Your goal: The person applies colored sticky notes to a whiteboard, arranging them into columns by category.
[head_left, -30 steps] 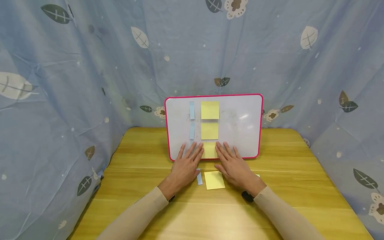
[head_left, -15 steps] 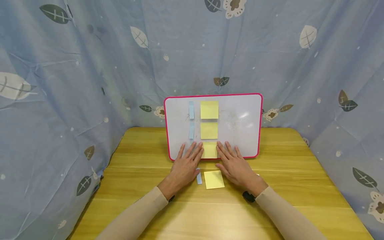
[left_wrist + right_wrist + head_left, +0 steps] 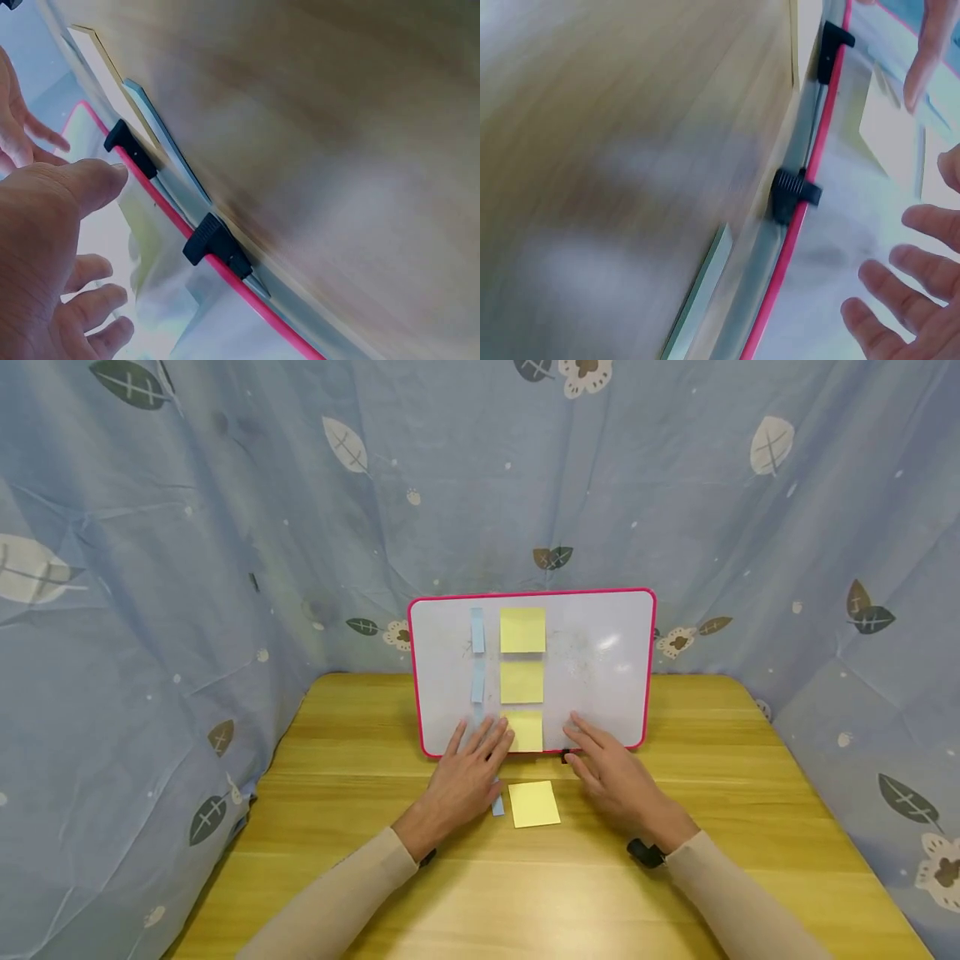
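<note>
In the head view a whiteboard [image 3: 600, 681] with a pink rim stands on the table. Three yellow sticky notes run down it in a column; the lowest [image 3: 528, 732] is at the bottom edge. My left hand [image 3: 463, 781] lies with spread fingers on the board, fingertips over that note's left side. My right hand [image 3: 618, 785] is off the note, to its right, fingers loosely extended before the board and holding nothing. Left of the column are narrow blue sticky strips [image 3: 477, 631], the lowest partly behind my left fingers.
On the table before the board lie a yellow sticky-note pad [image 3: 534, 803] and a narrow blue pad [image 3: 498, 802], partly under my left thumb. A narrow pale green pad [image 3: 699, 300] shows in the right wrist view. Black clip feet [image 3: 795, 196] hold the board's lower rim.
My right hand has drawn away to the right from the lowest yellow note, uncovering its right edge and a black clip foot. My left hand stays nearly in place.
</note>
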The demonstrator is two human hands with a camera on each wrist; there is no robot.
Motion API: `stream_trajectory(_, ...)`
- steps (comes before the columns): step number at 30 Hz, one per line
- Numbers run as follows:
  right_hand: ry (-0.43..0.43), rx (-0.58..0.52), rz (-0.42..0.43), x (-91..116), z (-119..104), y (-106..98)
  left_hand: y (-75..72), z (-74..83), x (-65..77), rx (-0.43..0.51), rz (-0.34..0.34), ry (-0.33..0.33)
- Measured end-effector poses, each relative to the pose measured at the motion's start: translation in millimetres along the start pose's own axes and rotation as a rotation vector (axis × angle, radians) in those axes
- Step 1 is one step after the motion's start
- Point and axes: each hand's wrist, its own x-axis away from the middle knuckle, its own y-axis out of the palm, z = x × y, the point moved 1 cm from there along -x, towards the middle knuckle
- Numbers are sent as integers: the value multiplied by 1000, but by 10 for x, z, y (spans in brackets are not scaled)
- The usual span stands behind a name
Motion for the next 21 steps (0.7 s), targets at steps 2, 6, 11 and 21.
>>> stream_trajectory(2,23,-15,9,40,46,-60,-19,19,3,32,3,2)
stream_trajectory(6,75,-29,5,121,157,-207,-46,67,5,100,-9,8)
stream_trajectory(11,117,-13,-95,277,325,-356,-73,149,5,209,-64,16)
stream_trajectory(21,115,-15,-260,495,494,-420,-95,306,-24,299,-96,57)
